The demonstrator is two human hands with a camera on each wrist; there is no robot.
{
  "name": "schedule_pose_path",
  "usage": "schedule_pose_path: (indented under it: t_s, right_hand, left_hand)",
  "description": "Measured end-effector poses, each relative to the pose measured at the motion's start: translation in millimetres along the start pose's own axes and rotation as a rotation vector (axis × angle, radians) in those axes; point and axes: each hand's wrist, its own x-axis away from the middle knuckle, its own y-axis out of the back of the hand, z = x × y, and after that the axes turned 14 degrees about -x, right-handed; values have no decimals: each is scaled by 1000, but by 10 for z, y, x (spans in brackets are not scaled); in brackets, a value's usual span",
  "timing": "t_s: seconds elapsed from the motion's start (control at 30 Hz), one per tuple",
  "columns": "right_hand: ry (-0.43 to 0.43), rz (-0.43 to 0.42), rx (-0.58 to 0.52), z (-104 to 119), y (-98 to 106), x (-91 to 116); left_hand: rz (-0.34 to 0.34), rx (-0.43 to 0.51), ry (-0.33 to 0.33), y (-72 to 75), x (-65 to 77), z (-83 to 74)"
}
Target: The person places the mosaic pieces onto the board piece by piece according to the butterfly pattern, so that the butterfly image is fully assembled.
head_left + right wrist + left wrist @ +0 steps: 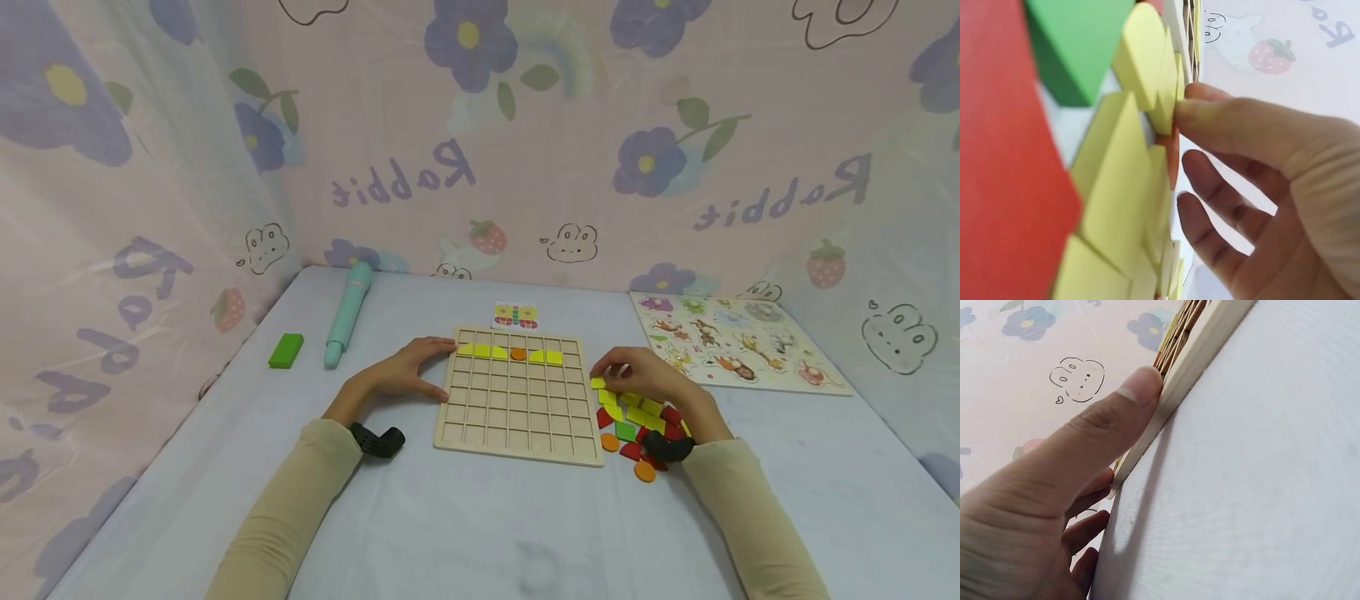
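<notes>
The square wooden grid board lies flat in front of me. Along a row near its far edge sit several yellow pieces with an orange disc in the middle. My left hand rests at the board's left edge, its thumb on the side rim and its other fingers spread toward the far corner. To the right, my right hand pinches a small yellow piece between thumb and index finger. Under and beside that hand lie loose yellow, red, orange and green pieces, with a green square among them.
A small pattern card lies beyond the board. At the back right is a picture puzzle board with animal shapes. On the left lie a mint-green microphone-shaped object and a green block. Printed curtains surround the table.
</notes>
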Motion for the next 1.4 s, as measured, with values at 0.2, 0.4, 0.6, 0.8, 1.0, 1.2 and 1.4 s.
schedule_pose_path:
  t_s: [0.2, 0.4, 0.6, 0.8, 1.0, 1.2, 1.4]
  right_hand:
    - [-59, -44, 79, -17, -9, -29]
    - [-170, -126, 205, -24, 4, -42]
    - [-86, -104, 162, -30, 7, -24]
    - [-117, -93, 143, -34, 6, -42]
    - [-180, -99, 133, -16, 10, -88]
    - [-99, -117, 171, 120, -16, -208]
    - [34, -120, 180, 299, -106, -397]
  left_hand:
    - [-2, 13, 3, 11, 9, -24]
    - [4, 14, 10, 4, 5, -12]
    - [7, 3, 11, -1, -8, 3]
    - [6, 1, 12, 1, -8, -16]
    - [2, 6, 5, 18, 7, -37]
    - [1, 12, 8, 16, 2, -20]
    - [11, 4, 21, 2, -7, -6]
